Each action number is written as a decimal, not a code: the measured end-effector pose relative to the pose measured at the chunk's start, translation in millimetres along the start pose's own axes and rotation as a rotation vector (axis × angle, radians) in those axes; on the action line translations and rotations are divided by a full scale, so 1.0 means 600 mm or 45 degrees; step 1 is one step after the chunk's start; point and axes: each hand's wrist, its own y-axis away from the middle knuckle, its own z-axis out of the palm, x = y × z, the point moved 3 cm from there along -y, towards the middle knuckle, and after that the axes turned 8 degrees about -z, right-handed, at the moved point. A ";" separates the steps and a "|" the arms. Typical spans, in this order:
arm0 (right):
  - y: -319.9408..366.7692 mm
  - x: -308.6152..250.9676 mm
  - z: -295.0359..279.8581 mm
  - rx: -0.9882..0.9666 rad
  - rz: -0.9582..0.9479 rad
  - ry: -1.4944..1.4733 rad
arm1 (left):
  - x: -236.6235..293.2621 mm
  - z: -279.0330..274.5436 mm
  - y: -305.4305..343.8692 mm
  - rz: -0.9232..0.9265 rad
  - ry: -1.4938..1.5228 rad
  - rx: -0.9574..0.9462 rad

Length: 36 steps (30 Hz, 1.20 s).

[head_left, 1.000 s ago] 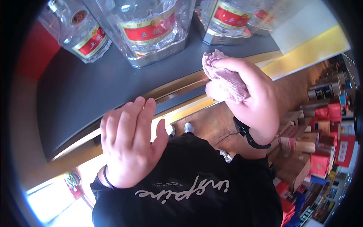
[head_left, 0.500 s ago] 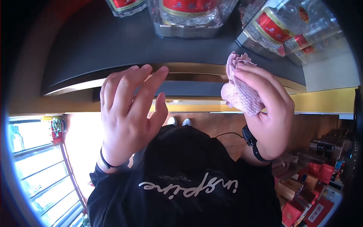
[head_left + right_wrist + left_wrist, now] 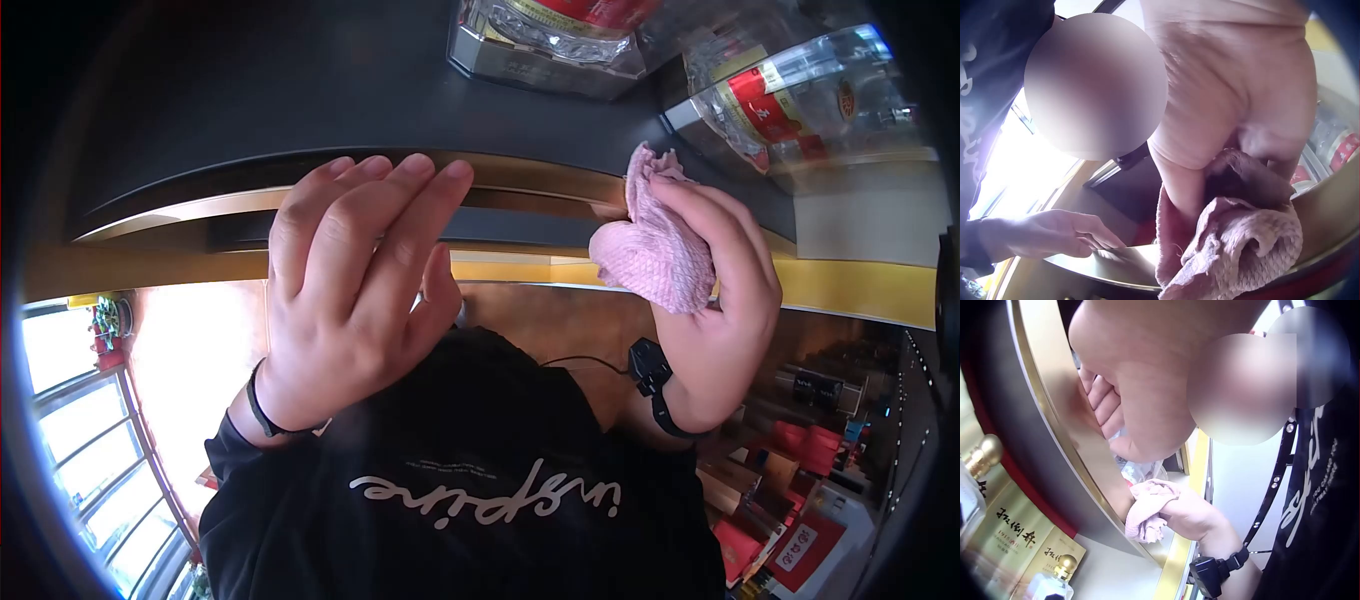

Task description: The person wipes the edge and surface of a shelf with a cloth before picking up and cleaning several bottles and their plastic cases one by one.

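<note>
A crumpled pink cloth (image 3: pixel 660 245) is bunched in my right hand (image 3: pixel 735 270), with the fingers bent over it and its frilled end poking past the fingertips. The hand and cloth are at the gold front edge (image 3: pixel 545 180) of a dark shelf, toward its right end. In the right wrist view the cloth (image 3: pixel 1235 250) hangs in loose folds below the palm. My left hand (image 3: pixel 350 270) is at the same edge further left, back of the hand up. Its fingers are extended and slightly bent, fingertips right at the edge, and it holds nothing.
Clear boxed liquor bottles with red labels, one near the middle (image 3: pixel 560 45) and one at the right (image 3: pixel 770 105), stand on the dark shelf top (image 3: pixel 300 90). Gold-capped bottles (image 3: pixel 1063 569) appear in the left wrist view. Red boxes (image 3: pixel 800 545) are stacked on the lower right.
The head view has turned and shifted, so the bottles sit further up and right. My right hand and the cloth appear further right along the edge. The left hand stays at the edge.
</note>
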 end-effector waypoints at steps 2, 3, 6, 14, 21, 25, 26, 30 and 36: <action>-0.001 -0.006 -0.003 -0.004 0.025 0.050 | -0.007 -0.005 0.002 -0.001 0.005 0.019; 0.000 -0.008 -0.004 -0.005 0.037 0.075 | -0.009 -0.006 0.004 -0.002 0.010 0.032; 0.000 -0.017 -0.001 -0.013 0.040 0.140 | -0.014 -0.010 0.009 -0.009 0.004 0.049; -0.003 -0.025 0.010 0.065 0.145 0.083 | -0.005 -0.013 0.008 -0.051 -0.056 0.002; -0.002 -0.035 0.009 0.041 0.145 0.098 | -0.005 -0.024 0.012 -0.061 -0.099 -0.001; -0.012 -0.050 0.015 0.046 0.078 0.171 | 0.004 -0.020 0.011 -0.089 -0.118 0.017; -0.014 -0.052 0.017 0.017 0.056 0.199 | 0.006 -0.018 0.011 -0.088 -0.123 0.020; 0.004 -0.018 0.018 0.130 0.131 -0.154 | 0.005 -0.014 0.011 -0.081 -0.129 0.019; -0.012 -0.025 0.027 0.036 -0.138 -0.053 | 0.008 -0.011 0.008 -0.083 -0.119 0.013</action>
